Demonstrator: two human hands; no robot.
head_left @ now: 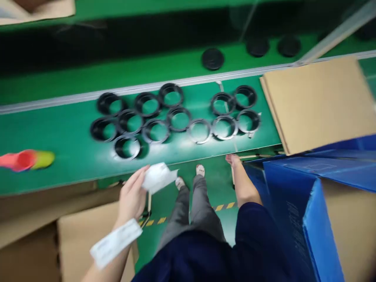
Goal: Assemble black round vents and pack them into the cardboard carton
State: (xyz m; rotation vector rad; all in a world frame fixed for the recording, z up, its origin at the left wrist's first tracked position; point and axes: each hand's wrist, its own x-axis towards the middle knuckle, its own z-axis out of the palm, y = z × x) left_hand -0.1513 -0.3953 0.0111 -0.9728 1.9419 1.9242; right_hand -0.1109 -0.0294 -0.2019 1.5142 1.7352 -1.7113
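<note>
My left hand (133, 194) is closed on a white piece of paper or film (159, 177), gripped between thumb and fingers just off the bench's front edge. A second white strip (116, 243) lies across my left forearm; its print is too blurred to read. My right hand (233, 158) is low at the front edge of the bench, its fingers foreshortened and smeared. Beyond both hands, several black rings (155, 131) stand on the green bench (67, 145), many touching one another.
Flat cardboard sheets (323, 102) rest at the bench's right end, above blue boxes (293, 219). Red and yellow cup-like pieces (26, 159) lie at the left. Black discs (213, 59) sit behind a metal rail (188, 81). Cardboard boxes (91, 223) stand below left.
</note>
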